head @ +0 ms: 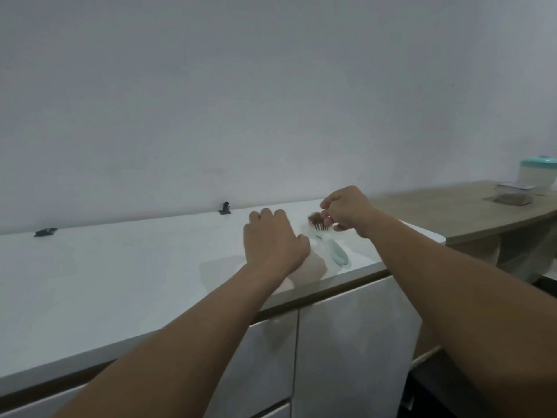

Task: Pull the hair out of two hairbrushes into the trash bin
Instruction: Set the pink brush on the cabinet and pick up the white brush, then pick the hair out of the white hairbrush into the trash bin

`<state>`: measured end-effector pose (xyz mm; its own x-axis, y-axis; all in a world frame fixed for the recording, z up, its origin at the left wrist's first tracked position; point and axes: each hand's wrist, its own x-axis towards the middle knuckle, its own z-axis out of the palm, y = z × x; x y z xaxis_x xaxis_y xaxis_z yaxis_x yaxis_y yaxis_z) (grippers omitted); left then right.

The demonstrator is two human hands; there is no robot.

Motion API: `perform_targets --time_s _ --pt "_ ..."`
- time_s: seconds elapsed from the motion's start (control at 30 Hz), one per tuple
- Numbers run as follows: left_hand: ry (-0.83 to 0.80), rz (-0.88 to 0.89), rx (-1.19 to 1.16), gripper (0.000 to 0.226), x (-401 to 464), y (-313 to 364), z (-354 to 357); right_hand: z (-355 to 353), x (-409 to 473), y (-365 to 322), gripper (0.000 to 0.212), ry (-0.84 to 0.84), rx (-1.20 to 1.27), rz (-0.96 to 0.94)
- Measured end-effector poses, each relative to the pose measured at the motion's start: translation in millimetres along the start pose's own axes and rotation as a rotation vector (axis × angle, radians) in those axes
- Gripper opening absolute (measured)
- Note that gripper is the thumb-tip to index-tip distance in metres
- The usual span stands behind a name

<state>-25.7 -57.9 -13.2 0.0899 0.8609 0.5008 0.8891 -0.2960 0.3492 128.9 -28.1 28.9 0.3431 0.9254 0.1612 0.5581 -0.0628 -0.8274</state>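
Bare hands (275, 238) flank bristly, hair-clogged brush (328, 241).

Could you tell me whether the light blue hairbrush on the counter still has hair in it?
Yes. A reddish-brown clump of hair sits in the bristles of the hairbrush, which lies on the white counter.

Two hands, left (274, 242) and right (346, 211), at centre frame. One brush (330, 241) with one clump of hair (316, 220) shows between them. Two small black clips, one (225, 208) at centre, one (45, 232) at left. Two containers, a tub (536, 173) and a box (514, 194), far right. One white worktop (120, 267), one wooden (437, 212).
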Motion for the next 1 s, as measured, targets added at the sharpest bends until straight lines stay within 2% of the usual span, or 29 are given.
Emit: perform_targets --time_s 0.1,0.2,0.3,0.43,0.63,0.7,0.77,0.83,1.0 --pt "-0.077 0.094 -0.192 0.031 -3.0 22.9 3.2 -14.1 3.6 14.6 0.019 -0.024 0.000 0.041" --pt "-0.264 0.043 -0.323 0.039 6.2 75.4 38.7 -46.4 16.2 57.9 0.027 -0.022 -0.039 0.102" --pt "-0.351 -0.040 -0.292 0.043 9.8 80.4 53.4 -48.1 15.9 77.1 0.026 -0.073 -0.027 0.127" --pt "-0.344 -0.092 -0.243 0.036 13.2 76.8 62.8 -41.6 9.5 73.2 0.026 -0.100 0.192 0.168" --pt "-0.295 -0.018 -0.229 0.023 5.8 82.1 57.6 -43.5 7.6 69.0 0.021 -0.096 0.348 0.245" --pt "-0.301 -0.030 -0.281 0.027 0.5 83.7 51.3 -46.4 0.8 68.4 0.014 -0.083 0.462 0.287" --pt "-0.364 -0.038 -0.371 0.040 -3.8 86.7 44.4 -50.0 -8.7 68.0 0.005 -0.063 0.622 0.324" --pt "-0.468 -0.040 -0.489 0.042 -9.3 90.0 36.0 -56.1 -19.3 69.1 0.002 -0.066 0.758 0.355" --pt "-0.701 -0.086 -0.769 0.016 -37.3 91.4 19.0 -81.4 -55.0 76.3 0.008 -0.159 0.893 0.354"
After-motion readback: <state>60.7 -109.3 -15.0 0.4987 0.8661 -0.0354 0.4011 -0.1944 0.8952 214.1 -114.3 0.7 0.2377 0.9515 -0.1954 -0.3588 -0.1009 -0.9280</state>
